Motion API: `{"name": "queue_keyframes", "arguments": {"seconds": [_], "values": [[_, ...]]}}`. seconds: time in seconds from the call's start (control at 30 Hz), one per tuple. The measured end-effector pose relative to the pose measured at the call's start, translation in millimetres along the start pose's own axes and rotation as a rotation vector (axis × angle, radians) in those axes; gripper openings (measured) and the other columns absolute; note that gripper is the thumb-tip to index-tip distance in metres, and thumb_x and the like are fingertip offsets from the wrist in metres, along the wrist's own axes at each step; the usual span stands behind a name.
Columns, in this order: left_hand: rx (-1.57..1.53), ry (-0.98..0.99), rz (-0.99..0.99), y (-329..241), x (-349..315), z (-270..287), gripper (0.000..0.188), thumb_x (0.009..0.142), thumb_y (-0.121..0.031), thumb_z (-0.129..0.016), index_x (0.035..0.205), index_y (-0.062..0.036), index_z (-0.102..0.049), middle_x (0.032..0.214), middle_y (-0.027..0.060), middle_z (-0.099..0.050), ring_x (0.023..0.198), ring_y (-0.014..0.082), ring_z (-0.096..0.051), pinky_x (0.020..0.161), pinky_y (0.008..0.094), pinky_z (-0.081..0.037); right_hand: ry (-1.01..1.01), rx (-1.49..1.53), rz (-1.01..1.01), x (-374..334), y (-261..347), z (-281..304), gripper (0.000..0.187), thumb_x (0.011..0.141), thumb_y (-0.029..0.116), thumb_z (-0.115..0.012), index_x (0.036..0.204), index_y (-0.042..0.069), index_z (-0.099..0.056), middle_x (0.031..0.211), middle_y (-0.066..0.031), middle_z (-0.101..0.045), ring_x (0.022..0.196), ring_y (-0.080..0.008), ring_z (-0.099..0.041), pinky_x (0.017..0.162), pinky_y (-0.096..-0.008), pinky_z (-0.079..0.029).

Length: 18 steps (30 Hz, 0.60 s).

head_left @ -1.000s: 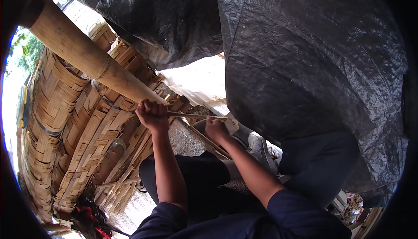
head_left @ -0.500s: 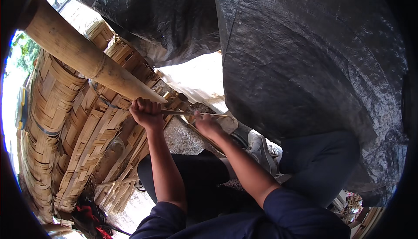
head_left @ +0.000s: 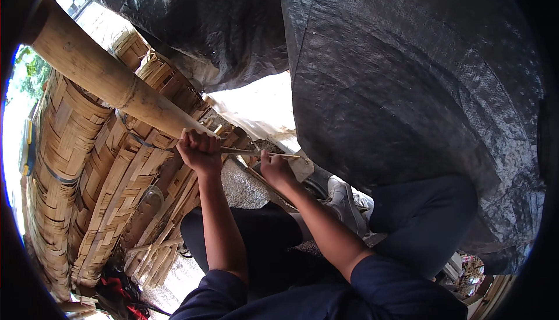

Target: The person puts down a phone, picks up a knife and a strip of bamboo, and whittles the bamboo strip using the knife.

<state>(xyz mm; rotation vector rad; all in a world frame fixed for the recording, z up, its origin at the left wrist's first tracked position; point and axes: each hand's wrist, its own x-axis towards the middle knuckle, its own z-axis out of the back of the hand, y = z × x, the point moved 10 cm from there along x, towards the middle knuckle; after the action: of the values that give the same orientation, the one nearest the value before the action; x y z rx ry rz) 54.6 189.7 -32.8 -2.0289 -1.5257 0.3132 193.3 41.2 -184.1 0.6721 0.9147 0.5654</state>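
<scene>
My left hand (head_left: 200, 152) is a fist, knuckles up, just below the lower end of a thick bamboo pole (head_left: 131, 96). A thin bamboo strip (head_left: 236, 151) runs from this fist across to my right hand (head_left: 276, 170). A short pale tip shows above the left fist. My right hand is closed around the strip with its thumb up, and the strip's pale end (head_left: 291, 156) sticks out past it on the right. Whether a blade lies along the strip between the hands is too small to tell.
Rolls of woven bamboo matting (head_left: 73, 128) stand at the left, with loose bamboo slats (head_left: 154, 262) below them. A black tarp (head_left: 396, 81) hangs at the right. A pale shoe (head_left: 343, 203) is beyond my right forearm. A grey stone-like surface (head_left: 241, 186) lies below my hands.
My hands keep their grip on the strip. The right hand has tilted more upright, and the left fist has turned slightly, showing a pale tip above it. The view has shifted a little.
</scene>
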Motion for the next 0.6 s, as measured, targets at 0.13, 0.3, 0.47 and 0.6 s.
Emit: {"name": "queue_keyframes", "arguments": {"seconds": [0.13, 0.3, 0.47, 0.6], "values": [[0.025, 0.09, -0.004, -0.3, -3.4, -10.6, 0.04, 0.095, -0.035, -0.036, 0.06, -0.0173, -0.026, 0.047, -0.006, -0.017, 0.039, 0.0077, -0.009, 0.037, 0.0255, -0.014, -0.068, -0.039, 0.013, 6.5, -24.0, 0.5, 0.064, 0.095, 0.048, -0.032, 0.089, -0.006, -0.065, 0.094, -0.0311, -0.063, 0.093, -0.0436, -0.062, 0.087, -0.0481, -0.047], [-0.005, 0.012, -0.009, 8.5, 0.2, -7.2, 0.04, 0.095, -0.034, -0.036, 0.06, -0.0171, -0.026, 0.047, -0.0057, -0.016, 0.04, 0.0073, -0.009, 0.037, 0.0258, -0.014, -0.177, -0.087, -0.118, 60.2, -116.7, 19.4, 0.064, 0.095, 0.048, -0.032, 0.092, -0.006, -0.065, 0.098, -0.0312, -0.062, 0.099, -0.0432, -0.06, 0.089, -0.0476, -0.045], [-0.004, 0.096, 0.005, -3.9, -2.7, -7.8, 0.041, 0.095, -0.033, -0.038, 0.059, -0.0172, -0.026, 0.047, -0.0058, -0.017, 0.039, 0.0077, -0.009, 0.037, 0.0264, -0.014, 0.029, -0.01, -0.002, 4.5, -8.5, -5.7, 0.067, 0.094, 0.048, -0.031, 0.103, -0.011, -0.06, 0.107, -0.0366, -0.057, 0.106, -0.0461, -0.056, 0.095, -0.0482, -0.043], [-0.002, 0.124, 0.009, 2.4, -1.5, -13.8, 0.041, 0.095, -0.034, -0.039, 0.06, -0.0171, -0.027, 0.047, -0.0061, -0.017, 0.039, 0.0078, -0.009, 0.037, 0.0267, -0.014, -0.086, -0.004, -0.022, 0.1, -38.9, -9.1, 0.066, 0.095, 0.049, -0.03, 0.099, -0.009, -0.062, 0.103, -0.0362, -0.058, 0.106, -0.0469, -0.055, 0.095, -0.0503, -0.042]]}}
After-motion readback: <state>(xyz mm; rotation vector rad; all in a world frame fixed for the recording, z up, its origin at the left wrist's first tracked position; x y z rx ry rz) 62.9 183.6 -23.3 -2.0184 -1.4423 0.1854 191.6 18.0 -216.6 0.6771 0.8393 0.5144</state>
